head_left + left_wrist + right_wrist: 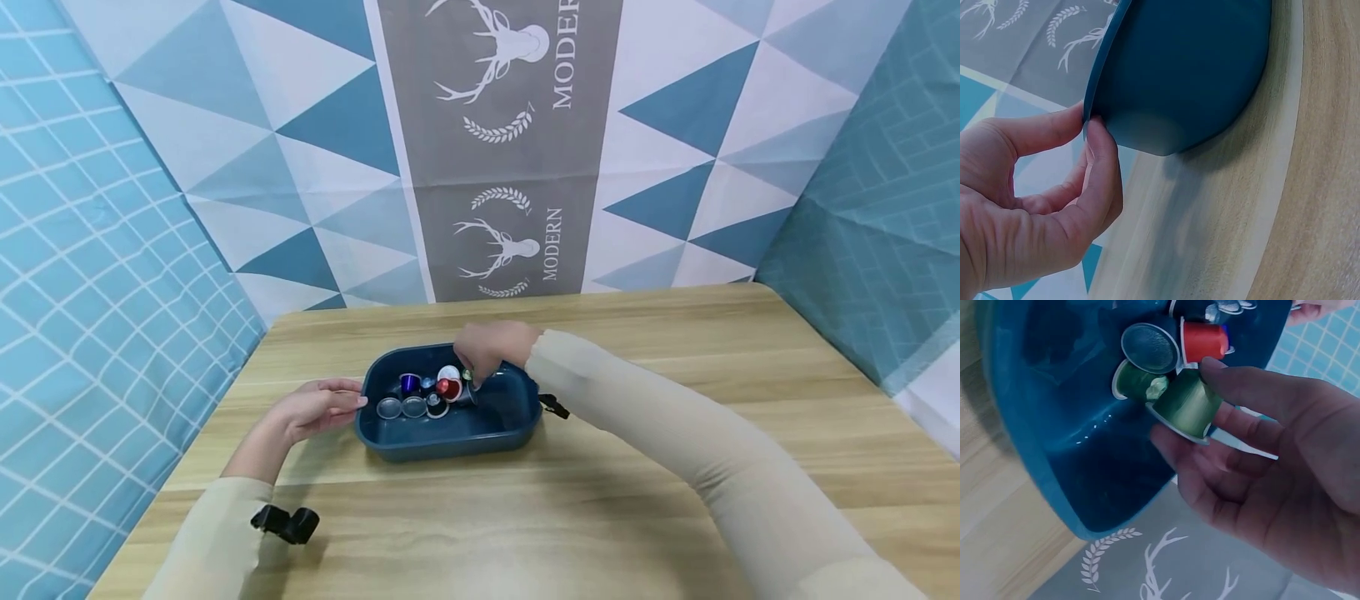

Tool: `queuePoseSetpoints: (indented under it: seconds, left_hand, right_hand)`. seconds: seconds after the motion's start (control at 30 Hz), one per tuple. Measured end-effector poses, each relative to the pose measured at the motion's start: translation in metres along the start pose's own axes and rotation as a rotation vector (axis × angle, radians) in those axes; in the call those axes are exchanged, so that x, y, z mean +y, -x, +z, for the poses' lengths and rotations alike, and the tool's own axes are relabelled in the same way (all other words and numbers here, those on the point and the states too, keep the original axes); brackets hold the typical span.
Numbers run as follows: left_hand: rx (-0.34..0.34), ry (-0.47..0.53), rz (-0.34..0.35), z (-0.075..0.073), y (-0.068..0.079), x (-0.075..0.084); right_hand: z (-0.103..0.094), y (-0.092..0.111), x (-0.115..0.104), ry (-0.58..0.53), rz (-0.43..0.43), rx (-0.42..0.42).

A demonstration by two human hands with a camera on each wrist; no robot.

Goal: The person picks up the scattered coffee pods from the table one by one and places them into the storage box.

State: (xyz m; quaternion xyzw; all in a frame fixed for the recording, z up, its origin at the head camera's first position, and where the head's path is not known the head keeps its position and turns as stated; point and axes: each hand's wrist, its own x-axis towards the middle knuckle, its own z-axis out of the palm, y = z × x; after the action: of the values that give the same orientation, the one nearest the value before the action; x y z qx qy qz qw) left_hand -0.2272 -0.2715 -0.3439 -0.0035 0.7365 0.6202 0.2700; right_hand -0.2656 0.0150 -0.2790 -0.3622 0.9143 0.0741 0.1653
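Note:
A dark blue plastic basin (450, 450) stands on the wooden table with several coffee capsules inside. At its left end my left hand (322, 408) pinches the rim between thumb and fingers, seen closely in the left wrist view. My right hand (491, 343) reaches over the far rim; in the right wrist view it holds a green coffee capsule (1186, 407) between thumb and fingers. Beside that lie another green capsule (1138, 381), a clear grey capsule (1149, 347) and a red capsule (1202, 341). Farther left are a purple-blue capsule (410, 383) and a black-tipped capsule (436, 406).
Two clear round pieces, one of them a clear disc-like capsule (389, 408), lie in the basin's left part. Wood-grain table (480, 525) surrounds the basin. A patterned cloth (517, 242) hangs behind the far edge. Black wrist devices (287, 524) sit on both sleeves.

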Motion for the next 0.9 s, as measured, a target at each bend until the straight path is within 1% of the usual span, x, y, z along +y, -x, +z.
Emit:
queuePoseSetpoints:
  seconds: [0.17, 0.23, 0.33, 0.63, 0.83, 0.9]
  left_hand:
    - [0.010, -0.009, 0.002, -0.003, -0.003, 0.000]
    - [0.017, -0.025, 0.004, -0.003, -0.003, -0.001]
    - [0.041, -0.047, -0.003, -0.003, -0.003, 0.000]
    - [0.077, -0.082, -0.001, -0.004, -0.004, 0.002]
    - [0.105, -0.088, 0.001, -0.006, -0.006, 0.003]
    - [0.100, -0.092, 0.008, -0.006, -0.005, 0.002]
  right_hand:
    - [0.003, -0.012, -0.005, 0.053, 0.086, -0.062]
    - [0.006, -0.016, -0.008, 0.060, 0.117, -0.069]
    - [0.011, -0.021, -0.011, 0.041, 0.156, -0.063]
    - [0.013, -0.032, -0.011, 0.015, 0.169, -0.062]
    - [0.013, -0.034, -0.012, 0.006, 0.150, -0.054]
    - [0.014, -0.034, -0.012, 0.011, 0.140, -0.046]
